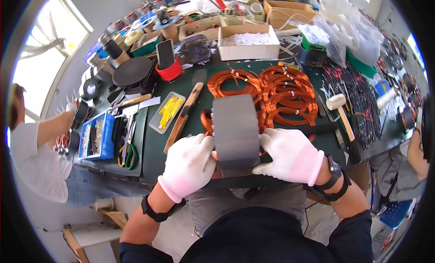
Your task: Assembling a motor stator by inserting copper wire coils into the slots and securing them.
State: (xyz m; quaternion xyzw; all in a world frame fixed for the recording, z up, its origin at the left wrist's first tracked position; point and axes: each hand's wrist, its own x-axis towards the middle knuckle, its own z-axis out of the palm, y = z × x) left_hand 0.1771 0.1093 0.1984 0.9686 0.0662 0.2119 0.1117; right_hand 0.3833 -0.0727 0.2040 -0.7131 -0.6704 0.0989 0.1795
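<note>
A dark grey, drum-shaped motor stator (235,131) stands at the near edge of the green table, its smooth curved side facing me. My left hand (190,161), in a white glove with a pink cuff, is closed on its left end. On the opposite end my right hand (290,154), gloved the same way, grips with the thumb low and the fingers near the rim. Bits of copper wire show at both ends of the stator. Right behind it lie several bundled copper wire coils (290,93), partly hidden by the stator.
Left of the coils are a worn wooden stick (183,115), a clear tray (154,122) of yellow tubes and green-handled scissors (131,156). A mallet (336,102) and dark sleeves (358,104) lie right. A white box (249,53) stands behind. Other people sit on both sides.
</note>
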